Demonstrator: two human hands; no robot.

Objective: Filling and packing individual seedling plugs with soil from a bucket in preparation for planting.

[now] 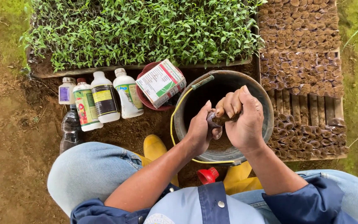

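I held the small soil-filled pot (217,119) pinched between both grips, left hand (199,130) and right hand (245,122) clenched around it, above the bucket (266,99).

Pale blue jeans (88,170) cover the knees, navy rolled-up sleeves (311,203) sit at the frame's bottom (one silver snap shows), and yellow rubber boots (154,147) show between.

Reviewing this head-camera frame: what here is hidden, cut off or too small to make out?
- Small soil-filled pot, head view: mostly covered by the left hand and right hand; its shape is unclear.
- Bucket contents: interior dark and blocked by the hands.
- Seedling tray: cut off by the top edge.
- Red cap: whatever it belongs to is hidden behind the jacket.
- Dark bottle: partly hidden by the knee.
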